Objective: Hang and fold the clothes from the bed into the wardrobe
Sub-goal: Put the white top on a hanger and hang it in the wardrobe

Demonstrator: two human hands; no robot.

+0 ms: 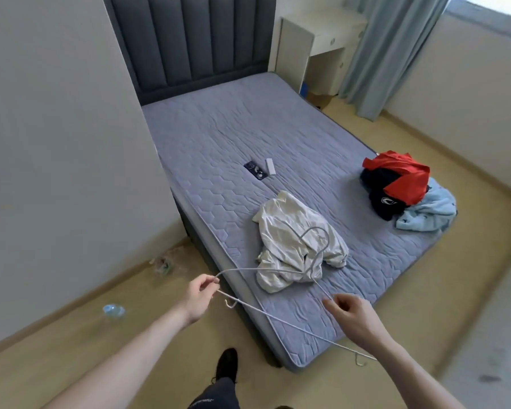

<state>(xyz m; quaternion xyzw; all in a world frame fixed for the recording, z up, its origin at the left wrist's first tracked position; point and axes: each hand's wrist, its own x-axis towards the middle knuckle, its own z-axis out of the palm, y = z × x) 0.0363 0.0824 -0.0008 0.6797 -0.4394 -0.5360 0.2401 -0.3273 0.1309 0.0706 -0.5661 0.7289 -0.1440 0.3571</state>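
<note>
head view: a bare grey mattress [219,137] fills the bed against a dark headboard [189,42]. a white shirt [295,246] lies near the foot; more clothes [407,190] are heaped at the right edge. left hand [199,296] pinches a wire hanger [278,315]; right hand [354,317] curls around its other side.

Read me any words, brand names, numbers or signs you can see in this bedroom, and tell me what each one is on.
No text here can be read.
Black garment: a white emblem, shape only, no legible letters.
Trouser leg: a strip of white lettering, too blurred to read.
Phone on the mattress: light marks on its case, no readable text.
</note>
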